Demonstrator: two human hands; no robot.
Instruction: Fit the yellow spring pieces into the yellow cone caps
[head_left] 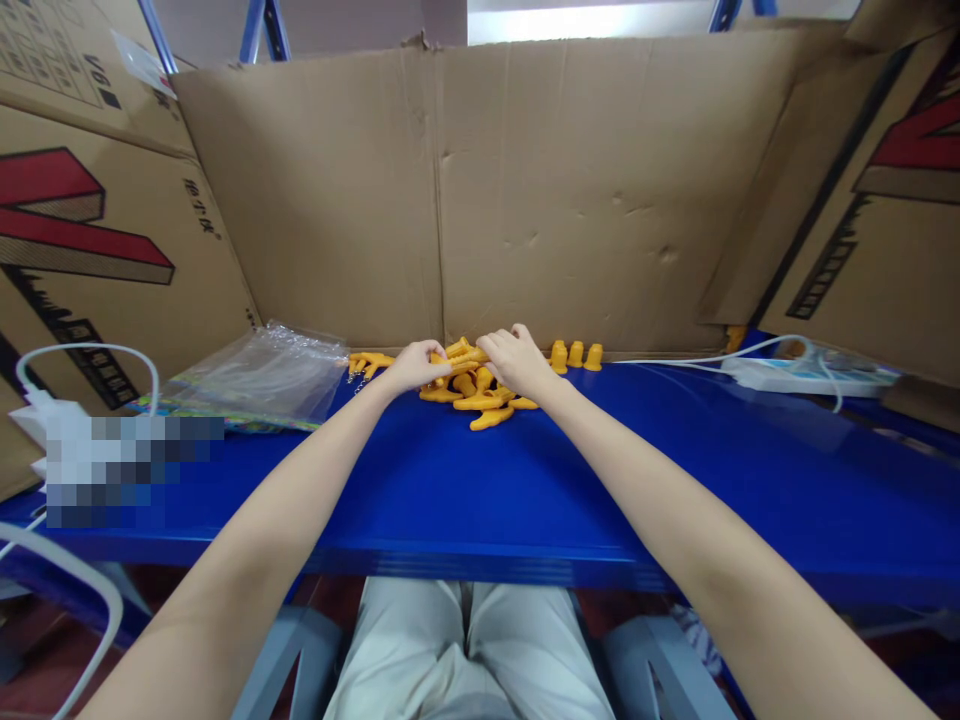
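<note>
The fingers of the left hand [412, 367] are pinched around the near end of a yellow-orange plastic piece [466, 358], smooth, slightly glossy and elongated, raised just over a heap. The fingers of the right hand [517, 360] curl over the other end; whether they grip it or only touch it cannot be told.

Directly below and around both hands is the heap of matching pieces [480, 402], all one solid yellow-orange. They lie loosely on top of one another at different angles; several are long and rounded, with knobby or branching outlines, and finer detail is too small to read.

Just right of the right hand, three short yellow-orange pieces [576, 355] stand upright in a row, each flaring at its base. Left of the left hand lie more yellow-orange pieces with small metal chains [359, 374].

All of this sits toward the back of a blue bench [480, 490], before a tall brown cardboard panel [585, 190]. Clear plastic bags [277, 372] lie farther left; a white power strip [780, 375] is far right.
</note>
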